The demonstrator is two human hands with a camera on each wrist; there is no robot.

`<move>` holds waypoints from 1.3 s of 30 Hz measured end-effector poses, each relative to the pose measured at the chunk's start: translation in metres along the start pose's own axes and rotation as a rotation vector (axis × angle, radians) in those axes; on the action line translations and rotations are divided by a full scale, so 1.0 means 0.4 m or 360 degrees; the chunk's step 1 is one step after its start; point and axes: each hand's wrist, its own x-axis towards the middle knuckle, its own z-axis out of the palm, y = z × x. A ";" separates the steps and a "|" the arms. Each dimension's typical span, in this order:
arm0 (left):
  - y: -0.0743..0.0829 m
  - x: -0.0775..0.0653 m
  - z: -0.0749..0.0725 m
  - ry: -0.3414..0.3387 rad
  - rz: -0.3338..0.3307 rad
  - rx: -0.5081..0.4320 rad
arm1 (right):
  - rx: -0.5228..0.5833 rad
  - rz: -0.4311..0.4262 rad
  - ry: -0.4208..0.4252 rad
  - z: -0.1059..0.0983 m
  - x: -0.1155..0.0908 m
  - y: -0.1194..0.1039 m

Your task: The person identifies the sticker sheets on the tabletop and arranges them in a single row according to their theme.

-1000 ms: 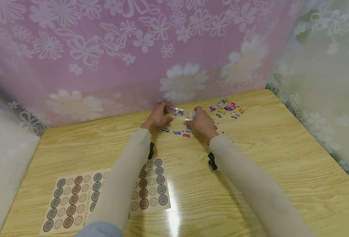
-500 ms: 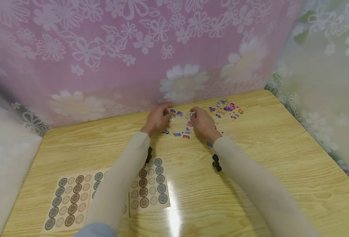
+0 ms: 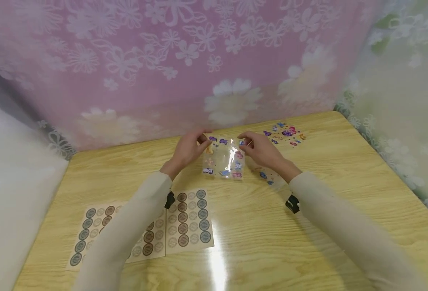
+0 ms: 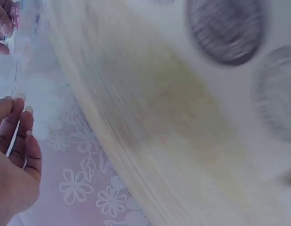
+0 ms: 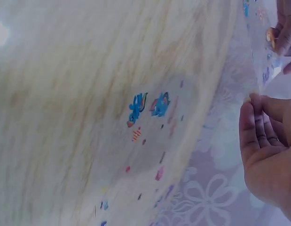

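Observation:
A clear plastic bag [image 3: 218, 162], printed with small colourful ponies round its edges, is raised between my two hands in the head view. My left hand [image 3: 187, 150] pinches its upper left edge between thumb and fingers. At the upper right corner, the thumb and index finger of my right hand [image 3: 264, 151] pinch it too. Seen from the left wrist, the film hangs by the left hand's [image 4: 18, 165] fingertips. From the right wrist, the right hand's [image 5: 265, 146] fingertips grip the film edge.
More clear film with pony prints [image 3: 286, 132] lies on the wooden table [image 3: 264, 242] to the right, partly under my right forearm. Sheets of round stickers [image 3: 190, 220] lie at the front left, partly covered by my left sleeve. A pink flowered curtain [image 3: 152, 93] hangs behind the table.
Both hands have taken hold of the clear bag and lifted it off the table toward me. My left hand has shifted slightly left, and the right hand has moved right.

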 end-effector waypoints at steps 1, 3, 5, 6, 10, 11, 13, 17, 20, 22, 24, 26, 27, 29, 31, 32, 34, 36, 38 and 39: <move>0.003 -0.012 0.001 -0.0012 -0.0007 -0.0016 | 0.0006 -0.0012 -0.0021 -0.005 -0.011 -0.001; 0.010 -0.035 0.007 -0.0044 -0.0037 -0.0060 | 0.0013 -0.0048 -0.0062 -0.010 -0.031 0.001; 0.018 -0.059 0.014 -0.0082 -0.0081 -0.0110 | 0.0019 -0.0077 -0.0095 -0.014 -0.052 0.003; 0.023 -0.070 0.018 -0.0093 -0.0105 -0.0133 | 0.0024 -0.0086 -0.0109 -0.014 -0.063 0.004; 0.044 -0.107 0.032 -0.0097 -0.0170 -0.0187 | 0.0040 -0.0104 -0.0151 -0.013 -0.099 0.006; 0.050 -0.115 0.035 -0.0100 -0.0176 -0.0184 | 0.0043 -0.0103 -0.0163 -0.012 -0.107 0.007; 0.062 -0.130 0.043 -0.0126 -0.0171 -0.0188 | 0.0041 -0.0107 -0.0184 -0.010 -0.121 0.011; 0.084 -0.154 0.060 -0.0195 -0.0168 -0.0185 | 0.0025 -0.0099 -0.0229 -0.009 -0.145 0.024; 0.090 -0.169 0.070 -0.0233 -0.0182 -0.0138 | 0.0035 -0.0088 -0.0272 -0.004 -0.157 0.029; 0.090 -0.179 0.075 -0.0268 -0.0197 -0.0080 | 0.0045 -0.0085 -0.0303 0.004 -0.163 0.032; 0.089 -0.190 0.077 -0.0303 -0.0197 -0.0019 | 0.0039 -0.0098 -0.0324 0.013 -0.169 0.033; 0.092 -0.203 0.078 -0.0339 -0.0193 0.0037 | 0.0037 -0.0111 -0.0349 0.022 -0.174 0.036; 0.093 -0.208 0.079 -0.0354 -0.0182 0.0060 | 0.0039 -0.0113 -0.0362 0.026 -0.176 0.037; 0.096 -0.219 0.080 -0.0381 -0.0151 0.0113 | 0.0031 -0.0122 -0.0381 0.034 -0.180 0.039; 0.099 -0.229 0.082 -0.0402 -0.0114 0.0161 | 0.0031 -0.0122 -0.0400 0.041 -0.185 0.039; 0.100 -0.234 0.083 -0.0412 -0.0096 0.0178 | 0.0027 -0.0120 -0.0407 0.044 -0.187 0.038; 0.101 -0.242 0.085 -0.0427 -0.0074 0.0211 | 0.0022 -0.0116 -0.0418 0.050 -0.190 0.036; 0.102 -0.248 0.085 -0.0432 -0.0065 0.0226 | 0.0015 -0.0108 -0.0425 0.056 -0.193 0.033; 0.103 -0.253 0.084 -0.0425 -0.0060 0.0237 | 0.0003 -0.0101 -0.0421 0.060 -0.195 0.029; 0.104 -0.255 0.084 -0.0420 -0.0059 0.0248 | -0.0001 -0.0101 -0.0419 0.062 -0.196 0.028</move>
